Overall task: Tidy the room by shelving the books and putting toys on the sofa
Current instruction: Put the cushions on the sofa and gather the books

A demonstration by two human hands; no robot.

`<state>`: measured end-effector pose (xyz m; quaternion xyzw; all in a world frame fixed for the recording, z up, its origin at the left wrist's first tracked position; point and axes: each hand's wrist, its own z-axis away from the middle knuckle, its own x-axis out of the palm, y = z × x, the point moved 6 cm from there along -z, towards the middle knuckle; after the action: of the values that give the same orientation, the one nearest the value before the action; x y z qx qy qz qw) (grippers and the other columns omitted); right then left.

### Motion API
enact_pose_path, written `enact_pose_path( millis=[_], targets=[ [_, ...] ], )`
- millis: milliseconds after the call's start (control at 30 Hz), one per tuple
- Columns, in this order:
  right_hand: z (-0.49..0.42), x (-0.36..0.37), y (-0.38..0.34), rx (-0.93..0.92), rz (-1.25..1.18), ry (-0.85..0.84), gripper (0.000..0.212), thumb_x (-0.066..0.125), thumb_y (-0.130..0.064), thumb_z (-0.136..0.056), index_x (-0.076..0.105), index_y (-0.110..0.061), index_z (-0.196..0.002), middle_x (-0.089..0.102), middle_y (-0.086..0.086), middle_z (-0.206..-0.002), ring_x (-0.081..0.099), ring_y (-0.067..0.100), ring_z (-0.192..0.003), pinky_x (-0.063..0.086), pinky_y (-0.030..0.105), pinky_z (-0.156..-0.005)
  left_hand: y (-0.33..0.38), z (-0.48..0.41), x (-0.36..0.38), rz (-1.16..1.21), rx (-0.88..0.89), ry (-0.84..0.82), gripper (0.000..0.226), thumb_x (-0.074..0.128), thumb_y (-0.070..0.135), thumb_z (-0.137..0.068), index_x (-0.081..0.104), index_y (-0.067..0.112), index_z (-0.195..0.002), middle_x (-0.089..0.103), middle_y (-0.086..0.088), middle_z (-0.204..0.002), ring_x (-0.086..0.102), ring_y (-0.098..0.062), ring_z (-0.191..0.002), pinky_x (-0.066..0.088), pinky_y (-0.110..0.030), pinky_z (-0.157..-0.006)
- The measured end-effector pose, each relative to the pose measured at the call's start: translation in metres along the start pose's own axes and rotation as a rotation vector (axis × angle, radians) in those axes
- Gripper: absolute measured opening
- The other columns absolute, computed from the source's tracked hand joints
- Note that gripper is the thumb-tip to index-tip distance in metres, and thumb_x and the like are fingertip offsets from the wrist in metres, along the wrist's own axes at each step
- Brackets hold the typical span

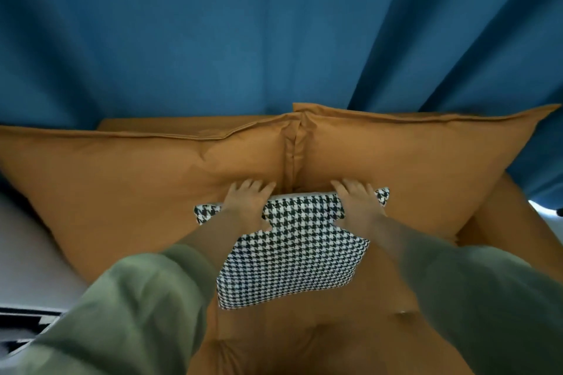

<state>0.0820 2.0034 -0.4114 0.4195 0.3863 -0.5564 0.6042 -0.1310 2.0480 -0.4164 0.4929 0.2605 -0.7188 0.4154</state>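
Left hand (248,202) and right hand (358,205): fingers (254,185) grasping top edge of houndstooth cushion (292,253) on sofa (304,329), leaning toward back cushions (122,176) at 12 o'clock. Risk: soft prop; may slump forward on release.

- The left cushion (137,186) and the right cushion (411,161) stand side by side at the back of the sofa (335,329), touching at the middle.
- A small pillow (292,256) lies on the seat before their join.
- The left hand (248,204) and the right hand (356,207) grip its far edge, one towards each end.
- A curtain (243,24) hangs behind the sofa.
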Motion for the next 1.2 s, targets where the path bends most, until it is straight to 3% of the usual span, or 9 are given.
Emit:
enact_pose_path(
  millis=[100, 167, 333, 500, 667, 733, 867, 1200],
  targets=[
    [-0.012, 0.009, -0.006, 0.032, 0.081, -0.033, 0.086, 0.066, -0.041, -0.084, 0.015, -0.017, -0.15, 0.035, 0.007, -0.145, 0.029, 0.028, -0.136, 0.01, 0.051, -0.117, 0.004, -0.012, 0.011, -0.003, -0.024, -0.018, 0.081, 0.067, 0.044, -0.082, 0.023, 0.022, -0.146, 0.045, -0.005, -0.137, 0.041, -0.026, -0.126, 0.035, -0.042, -0.104],
    [-0.019, 0.008, -0.008, 0.066, 0.129, -0.023, 0.071, 0.064, -0.033, -0.086, 0.026, -0.019, -0.144, 0.042, 0.005, -0.137, 0.035, 0.027, -0.13, 0.012, 0.053, -0.116, 0.007, -0.019, 0.01, -0.025, -0.04, 0.03, 0.073, 0.068, 0.037, -0.082, 0.031, 0.021, -0.142, 0.048, -0.004, -0.131, 0.044, -0.025, -0.122, 0.036, -0.041, -0.102],
    [-0.02, 0.011, -0.002, 0.187, 0.117, 0.03, 0.07, 0.06, -0.03, -0.088, 0.021, -0.015, -0.145, 0.038, 0.008, -0.139, 0.032, 0.029, -0.133, 0.012, 0.053, -0.116, 0.012, -0.029, 0.007, -0.059, -0.033, 0.173, 0.069, 0.061, 0.041, -0.087, 0.029, 0.018, -0.143, 0.045, -0.005, -0.134, 0.04, -0.026, -0.125, 0.03, -0.046, -0.107],
    [0.001, 0.013, -0.003, 0.15, 0.018, 0.167, 0.068, 0.051, -0.023, -0.091, 0.015, -0.01, -0.148, 0.023, 0.013, -0.15, 0.016, 0.03, -0.142, 0.01, 0.046, -0.119, 0.027, -0.018, 0.009, -0.043, 0.056, 0.288, 0.069, 0.049, 0.049, -0.092, 0.022, 0.019, -0.148, 0.036, -0.003, -0.143, 0.029, -0.024, -0.134, 0.024, -0.044, -0.112],
    [0.049, 0.022, 0.0, 0.169, -0.047, 0.186, 0.075, 0.048, -0.012, -0.087, 0.009, -0.011, -0.15, 0.011, 0.014, -0.157, 0.007, 0.029, -0.146, 0.004, 0.044, -0.12, 0.061, 0.012, 0.003, -0.043, 0.114, 0.327, 0.056, 0.038, 0.045, -0.098, 0.03, 0.016, -0.144, 0.032, -0.004, -0.146, 0.022, -0.024, -0.138, 0.019, -0.046, -0.115],
    [0.077, 0.027, 0.008, 0.195, -0.116, 0.216, 0.077, 0.05, -0.011, -0.085, 0.009, -0.012, -0.151, 0.014, 0.015, -0.156, 0.01, 0.028, -0.145, 0.005, 0.044, -0.12, 0.083, 0.033, 0.002, -0.033, 0.12, 0.338, 0.052, 0.035, 0.042, -0.099, 0.032, 0.015, -0.143, 0.033, -0.005, -0.145, 0.023, -0.024, -0.138, 0.019, -0.046, -0.115],
    [0.142, 0.027, 0.016, 0.179, -0.261, 0.335, 0.062, 0.051, -0.013, -0.084, 0.029, -0.014, -0.142, 0.038, 0.01, -0.143, 0.027, 0.026, -0.137, 0.008, 0.044, -0.118, 0.137, 0.078, 0.008, 0.01, 0.136, 0.335, 0.055, 0.038, 0.035, -0.099, 0.018, 0.019, -0.148, 0.022, -0.007, -0.152, 0.019, -0.026, -0.14, 0.018, -0.047, -0.116],
    [0.269, 0.047, 0.041, 0.379, -0.294, 0.245, 0.064, 0.054, -0.015, -0.088, 0.026, -0.014, -0.145, 0.034, 0.007, -0.142, 0.024, 0.025, -0.137, 0.005, 0.049, -0.117, 0.245, 0.16, 0.011, 0.019, 0.269, 0.286, 0.057, 0.036, 0.033, -0.099, 0.015, 0.019, -0.149, 0.017, -0.005, -0.154, 0.017, -0.024, -0.141, 0.012, -0.048, -0.116]
  ],
)
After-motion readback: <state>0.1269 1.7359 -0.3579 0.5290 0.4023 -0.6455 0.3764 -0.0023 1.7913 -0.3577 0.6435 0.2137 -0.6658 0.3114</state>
